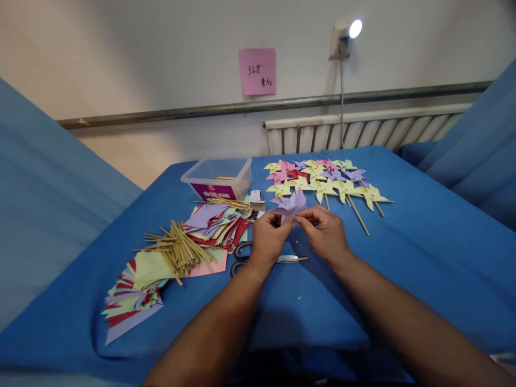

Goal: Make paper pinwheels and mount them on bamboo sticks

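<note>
A purple paper pinwheel (pixel 291 204) is held up over the middle of the table, its blades folded toward the centre. My left hand (pixel 269 236) is closed on its left lower side. The fingertips of my right hand (pixel 324 234) pinch at the pinwheel's lower right edge; whether a small piece sits between them is too small to tell. Under my left wrist lie scissors (pixel 292 259), with dark handles at left and blades pointing right. Just behind my left hand is a small open box (pixel 253 215) with dark little pieces in it.
Finished pinwheels (pixel 324 187) on sticks lie in rows at the back right. At left are a heap of wooden sticks (pixel 183 250), fanned coloured paper (pixel 135 295) and more cut paper (pixel 220 223). A clear plastic bin (pixel 242 185) stands behind them on the blue tablecloth (pixel 423 279).
</note>
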